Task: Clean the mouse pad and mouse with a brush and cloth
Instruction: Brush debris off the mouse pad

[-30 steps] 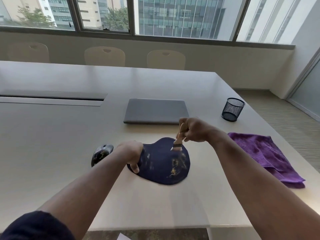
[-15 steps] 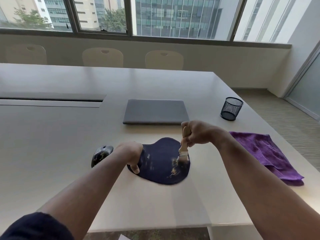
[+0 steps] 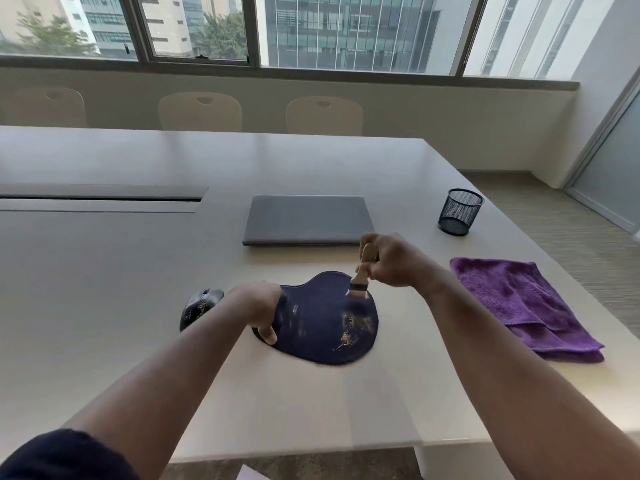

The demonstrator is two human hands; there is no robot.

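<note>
While the left hand (image 3: 258, 308) presses flat on the left edge of the mouse pad (image 3: 322, 317), the right hand (image 3: 393, 259) grips the brush (image 3: 360, 277) at the pad's far right edge. Yellowish crumbs (image 3: 353, 329) lie nearer to the person than the bristles, so I judge the next stroke should pull toward the body. The mouse (image 3: 201, 306) sits just left of the left hand on the desk (image 3: 138, 271); the cloth (image 3: 519, 303) lies to the right.
</note>
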